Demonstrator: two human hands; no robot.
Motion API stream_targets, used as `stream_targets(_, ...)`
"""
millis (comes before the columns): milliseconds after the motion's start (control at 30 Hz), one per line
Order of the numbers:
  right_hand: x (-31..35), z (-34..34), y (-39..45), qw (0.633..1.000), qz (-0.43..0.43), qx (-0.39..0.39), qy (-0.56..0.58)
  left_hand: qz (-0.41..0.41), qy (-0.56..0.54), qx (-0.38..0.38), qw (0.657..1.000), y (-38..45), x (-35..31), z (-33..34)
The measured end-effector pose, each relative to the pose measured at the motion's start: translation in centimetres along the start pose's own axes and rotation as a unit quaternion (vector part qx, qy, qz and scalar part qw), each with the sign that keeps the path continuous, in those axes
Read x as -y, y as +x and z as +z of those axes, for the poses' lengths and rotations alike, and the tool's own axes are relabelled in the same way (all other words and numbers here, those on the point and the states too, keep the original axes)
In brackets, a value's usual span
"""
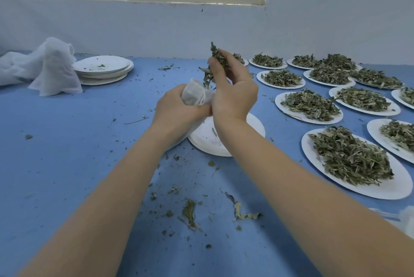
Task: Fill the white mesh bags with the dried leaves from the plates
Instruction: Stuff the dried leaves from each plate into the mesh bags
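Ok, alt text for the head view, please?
The left hand grips a white mesh bag above an emptied plate while the right hand holds a clump of dried leaves over it. Leaf-filled plates line the blue table at right.

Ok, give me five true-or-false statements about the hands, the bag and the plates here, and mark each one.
1. The left hand grips a white mesh bag. True.
2. The right hand is empty. False: it pinches a bunch of dried leaves above the bag.
3. The plate under the hands is heaped with leaves. False: it is nearly bare, with only a few scraps.
4. A stack of emptied plates sits at far left beside a pile of mesh bags. True.
5. The plates on the right are all emptied. False: they carry leaf piles.
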State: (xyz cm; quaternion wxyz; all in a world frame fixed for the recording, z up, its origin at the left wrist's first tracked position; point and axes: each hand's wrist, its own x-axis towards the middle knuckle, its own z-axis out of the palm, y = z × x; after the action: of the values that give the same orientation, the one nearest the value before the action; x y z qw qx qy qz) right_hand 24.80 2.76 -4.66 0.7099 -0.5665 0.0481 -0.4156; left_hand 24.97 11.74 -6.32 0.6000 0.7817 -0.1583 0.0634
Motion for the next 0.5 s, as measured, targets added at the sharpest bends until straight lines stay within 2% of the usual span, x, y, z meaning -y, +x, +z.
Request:
stream_targets(200,0.3,0.1,-0.6,0.998,-0.009,0.057,0.017,-0.023,-0.070,-0.033,0.997,0.4,-0.4,-0.7)
stream_targets(500,0.8,-2.6,0.6,0.973,-0.088,0.195,-0.083,-0.012,-0.013,-0.098,0.995,0.8,-0.3,-0.8)
